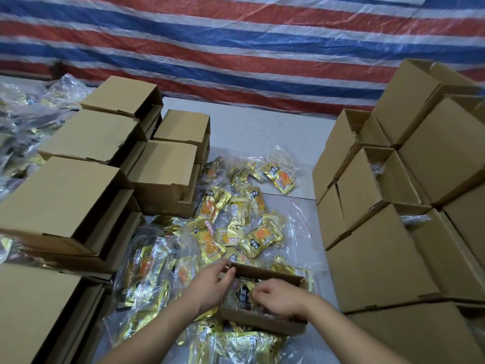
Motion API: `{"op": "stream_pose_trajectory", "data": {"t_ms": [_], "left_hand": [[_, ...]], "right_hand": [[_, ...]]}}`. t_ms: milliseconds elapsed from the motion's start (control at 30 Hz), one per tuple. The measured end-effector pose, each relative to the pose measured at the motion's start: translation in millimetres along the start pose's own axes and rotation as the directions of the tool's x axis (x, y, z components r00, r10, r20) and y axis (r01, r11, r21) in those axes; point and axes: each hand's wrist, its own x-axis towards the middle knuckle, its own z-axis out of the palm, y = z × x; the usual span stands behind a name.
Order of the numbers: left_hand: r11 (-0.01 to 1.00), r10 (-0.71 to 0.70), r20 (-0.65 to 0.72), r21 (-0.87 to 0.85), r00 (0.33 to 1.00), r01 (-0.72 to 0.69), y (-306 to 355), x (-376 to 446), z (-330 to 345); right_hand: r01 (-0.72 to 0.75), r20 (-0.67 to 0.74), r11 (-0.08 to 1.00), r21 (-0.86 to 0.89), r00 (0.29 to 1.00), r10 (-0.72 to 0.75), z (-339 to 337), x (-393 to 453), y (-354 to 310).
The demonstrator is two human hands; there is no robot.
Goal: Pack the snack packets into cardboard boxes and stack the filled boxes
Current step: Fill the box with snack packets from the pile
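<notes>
Packets (262, 239) of slick, crinkly foil, light and soft, lay loose on the surface around the open box (265, 323), where the left hand (210, 287) gripped its rim and the right hand (275, 298) pinched one packet's edge inside.

Snack packets (259, 236): glossy gold foil-look plastic, crinkly, some inside clear shiny plastic bags (147, 274). Boxes left (60, 195), right (375, 258) and the near open one (265, 271): matt brown corrugated cardboard (raw edges). Far backdrop (236, 43): woven striped plastic tarp, slight sheen. Floor (262, 130): pale, speckled, matt.
</notes>
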Motion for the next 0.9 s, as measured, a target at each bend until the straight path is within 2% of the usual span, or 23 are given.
{"op": "stream_pose_trajectory", "data": {"t_ms": [67,233,367,467,567,667,767,833,900], "left_hand": [[1.0,-0.009,-0.007,0.002,1.0,0.009,1,0,1],[1.0,-0.017,-0.029,-0.017,0.999,0.016,3,-3,4],[0.999,-0.034,-0.026,-0.009,0.999,0.034,4,-1,4],[0.999,-0.039,-0.015,-0.033,0.999,0.038,4,2,4],[0.997,-0.044,-0.011,-0.056,0.999,0.044,4,3,4],[0.997,-0.045,0.003,-0.066,0.999,0.045,5,2,3],[0.998,-0.039,0.003,-0.052,0.999,0.039,6,1,2],[0.998,-0.049,-0.005,-0.046,0.999,0.049,7,-1,2],[0.998,-0.056,-0.008,-0.039,0.998,0.055,9,-2,2]], "right_hand": [[-0.005,-0.08,0.999,0.054,0.997,0.01,-10,-4,0],[-0.125,0.049,0.981,-0.15,0.99,0.133,-3,6,-6],[-0.193,0.05,0.97,-0.147,0.978,0.202,0,16,-8],[-0.193,0.031,0.975,-0.108,0.98,0.197,-1,10,-9],[-0.131,0.007,0.984,-0.122,0.991,0.133,-3,-5,-11],[0.013,-0.126,1.0,-0.015,0.992,-0.015,-15,-20,-18],[0.174,-0.394,0.975,0.137,0.913,-0.108,-35,-31,-26],[0.194,-0.476,0.981,0.025,0.865,-0.159,-47,-31,-25],[0.086,-0.425,0.98,-0.18,0.892,-0.156,-52,-25,-17]]}}
